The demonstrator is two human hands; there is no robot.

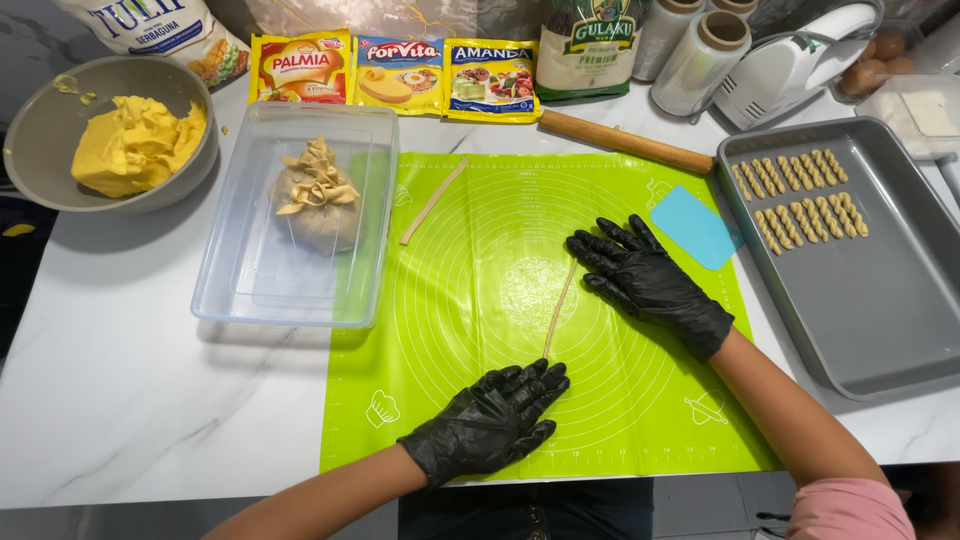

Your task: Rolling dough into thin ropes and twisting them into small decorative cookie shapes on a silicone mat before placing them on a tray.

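Note:
Both my hands wear black gloves and rest flat on a green silicone mat (470, 210). A thin strip of dough (560, 305) lies stretched between them. My left hand (490, 420) presses its near end with fingers spread. My right hand (645, 280) presses its far end, fingers also spread. A second dough strip (433, 201) lies at the mat's upper left. Neither hand grips anything.
A clear plastic tub (240, 280) holds a dough lump with scraps (317, 195). A grey bowl (40, 130) holds yellow butter. At right a grey baking tray (880, 300) carries several twisted dough sticks (800, 200). A blue scraper (695, 227), rolling pin (625, 142), ingredient packets and hand mixer (790, 65) line the back.

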